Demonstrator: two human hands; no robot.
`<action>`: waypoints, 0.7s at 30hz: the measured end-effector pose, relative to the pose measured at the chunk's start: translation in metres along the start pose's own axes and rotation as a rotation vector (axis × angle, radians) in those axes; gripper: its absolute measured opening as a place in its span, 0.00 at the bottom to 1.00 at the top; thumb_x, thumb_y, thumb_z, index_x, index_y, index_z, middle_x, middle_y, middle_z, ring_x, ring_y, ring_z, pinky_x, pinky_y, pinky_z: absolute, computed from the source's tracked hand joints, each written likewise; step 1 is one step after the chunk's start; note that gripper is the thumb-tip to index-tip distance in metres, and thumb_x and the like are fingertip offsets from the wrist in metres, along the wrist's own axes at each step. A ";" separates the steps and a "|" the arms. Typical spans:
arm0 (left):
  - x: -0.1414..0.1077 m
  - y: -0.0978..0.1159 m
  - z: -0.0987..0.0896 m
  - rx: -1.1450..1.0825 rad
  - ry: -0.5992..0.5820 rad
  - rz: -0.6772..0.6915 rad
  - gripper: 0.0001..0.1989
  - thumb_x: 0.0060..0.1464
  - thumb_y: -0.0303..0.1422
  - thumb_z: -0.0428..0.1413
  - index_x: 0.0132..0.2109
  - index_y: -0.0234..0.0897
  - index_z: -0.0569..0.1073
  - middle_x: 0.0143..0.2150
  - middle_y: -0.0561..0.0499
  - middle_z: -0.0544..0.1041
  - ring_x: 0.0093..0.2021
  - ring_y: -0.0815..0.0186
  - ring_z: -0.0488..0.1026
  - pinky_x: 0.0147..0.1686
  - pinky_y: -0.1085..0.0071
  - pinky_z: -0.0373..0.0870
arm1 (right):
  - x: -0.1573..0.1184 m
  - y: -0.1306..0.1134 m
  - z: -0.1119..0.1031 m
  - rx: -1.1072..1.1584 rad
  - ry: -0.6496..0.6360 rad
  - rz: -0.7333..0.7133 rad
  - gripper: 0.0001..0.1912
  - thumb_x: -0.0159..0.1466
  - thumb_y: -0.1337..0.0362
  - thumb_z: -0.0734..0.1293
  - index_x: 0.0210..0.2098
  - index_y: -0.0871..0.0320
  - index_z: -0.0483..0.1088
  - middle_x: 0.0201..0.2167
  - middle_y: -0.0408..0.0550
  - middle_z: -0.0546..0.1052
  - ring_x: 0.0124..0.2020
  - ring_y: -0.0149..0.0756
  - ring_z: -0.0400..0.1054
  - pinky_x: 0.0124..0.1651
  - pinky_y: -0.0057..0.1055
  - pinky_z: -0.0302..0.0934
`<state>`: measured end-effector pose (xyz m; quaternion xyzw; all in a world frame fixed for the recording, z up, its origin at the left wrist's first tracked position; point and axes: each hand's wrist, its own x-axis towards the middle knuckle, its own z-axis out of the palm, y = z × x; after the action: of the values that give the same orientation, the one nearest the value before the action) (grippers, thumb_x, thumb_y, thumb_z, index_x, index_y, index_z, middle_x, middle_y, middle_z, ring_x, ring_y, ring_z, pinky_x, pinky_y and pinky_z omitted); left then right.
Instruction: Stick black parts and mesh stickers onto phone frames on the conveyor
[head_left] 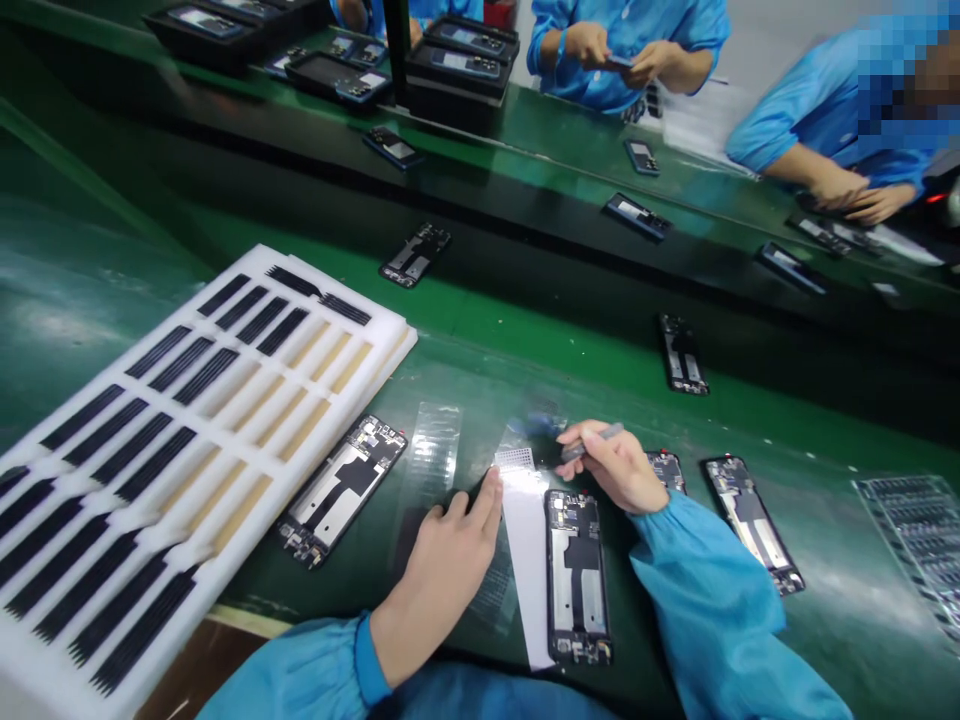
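Observation:
My left hand [446, 550] lies with its fingers stretched out, the fingertips on the edge of a white sheet of small stickers [514, 460]. In my right hand [619, 475] is a slim grey tool [592, 443], pinched between thumb and fingers; its exact kind is unclear. That hand hovers just right of the sticker sheet. Below it lies an opened phone body [577, 580] with its circuit board showing, beside a white paper strip [527, 585]. Another phone body [345, 490] lies left of my left hand, near a clear plastic sheet [435, 450].
A white foam tray [259, 262] with black strips in slots fills the left. More phone bodies [754, 525] lie at the right, near a clear sheet of parts [911, 540]. Others [682, 353] lie along the green lane [525, 320]. Co-workers in blue sleeves [795, 110] sit across.

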<state>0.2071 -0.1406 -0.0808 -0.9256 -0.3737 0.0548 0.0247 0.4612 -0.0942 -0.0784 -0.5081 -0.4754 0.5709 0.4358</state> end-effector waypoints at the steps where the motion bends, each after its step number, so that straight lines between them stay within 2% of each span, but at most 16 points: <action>1: 0.000 0.000 0.000 0.006 -0.005 -0.004 0.34 0.50 0.14 0.50 0.65 0.30 0.68 0.69 0.42 0.66 0.38 0.61 0.75 0.26 0.67 0.77 | -0.012 0.001 -0.004 0.000 0.042 0.005 0.23 0.67 0.46 0.67 0.35 0.61 0.79 0.24 0.50 0.80 0.23 0.38 0.75 0.27 0.32 0.66; 5: -0.001 0.003 0.000 0.016 -0.010 -0.024 0.35 0.49 0.13 0.50 0.65 0.29 0.67 0.70 0.38 0.63 0.39 0.61 0.75 0.27 0.67 0.78 | -0.057 0.018 -0.014 -0.084 0.215 -0.010 0.20 0.69 0.49 0.65 0.37 0.60 0.78 0.28 0.51 0.82 0.26 0.39 0.75 0.31 0.33 0.66; 8: -0.002 0.005 0.004 0.015 0.014 -0.054 0.37 0.47 0.11 0.48 0.65 0.31 0.68 0.69 0.41 0.64 0.39 0.61 0.76 0.28 0.66 0.78 | -0.073 0.035 -0.013 -0.114 0.284 0.001 0.21 0.70 0.48 0.64 0.37 0.60 0.77 0.29 0.51 0.82 0.27 0.37 0.75 0.31 0.32 0.66; 12: -0.007 0.005 0.014 -0.048 0.108 -0.084 0.37 0.49 0.11 0.45 0.65 0.35 0.68 0.70 0.46 0.64 0.39 0.60 0.75 0.30 0.64 0.78 | -0.073 0.040 -0.007 -0.179 0.285 0.017 0.23 0.70 0.46 0.62 0.34 0.59 0.76 0.29 0.52 0.82 0.29 0.38 0.76 0.32 0.31 0.67; 14: -0.010 0.003 0.018 -0.145 0.216 -0.093 0.37 0.52 0.11 0.44 0.67 0.36 0.64 0.69 0.45 0.65 0.43 0.59 0.76 0.37 0.63 0.78 | -0.071 0.037 -0.005 -0.209 0.282 0.020 0.24 0.70 0.46 0.61 0.33 0.59 0.76 0.28 0.52 0.81 0.30 0.38 0.76 0.32 0.31 0.67; 17: -0.011 0.002 0.019 -0.370 0.412 -0.156 0.34 0.59 0.15 0.44 0.71 0.36 0.56 0.66 0.41 0.68 0.56 0.57 0.73 0.52 0.61 0.74 | -0.069 0.035 -0.004 -0.211 0.287 0.009 0.25 0.70 0.45 0.61 0.34 0.59 0.75 0.28 0.52 0.82 0.28 0.37 0.76 0.31 0.31 0.66; 19: -0.009 0.003 0.015 -0.542 0.444 -0.255 0.30 0.63 0.20 0.44 0.71 0.35 0.55 0.63 0.39 0.71 0.61 0.57 0.69 0.57 0.61 0.71 | -0.069 0.036 -0.004 -0.207 0.282 0.012 0.25 0.70 0.44 0.61 0.36 0.59 0.75 0.28 0.51 0.82 0.27 0.37 0.76 0.30 0.31 0.67; 21: -0.008 0.003 0.011 -0.687 0.409 -0.350 0.24 0.65 0.24 0.44 0.67 0.32 0.59 0.61 0.38 0.72 0.61 0.58 0.69 0.58 0.60 0.71 | -0.069 0.037 -0.003 -0.205 0.274 0.025 0.26 0.70 0.43 0.61 0.35 0.59 0.75 0.28 0.52 0.81 0.27 0.37 0.76 0.31 0.31 0.67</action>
<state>0.2024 -0.1484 -0.0909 -0.7946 -0.5089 -0.2620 -0.2023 0.4713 -0.1679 -0.1037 -0.6289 -0.4610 0.4503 0.4351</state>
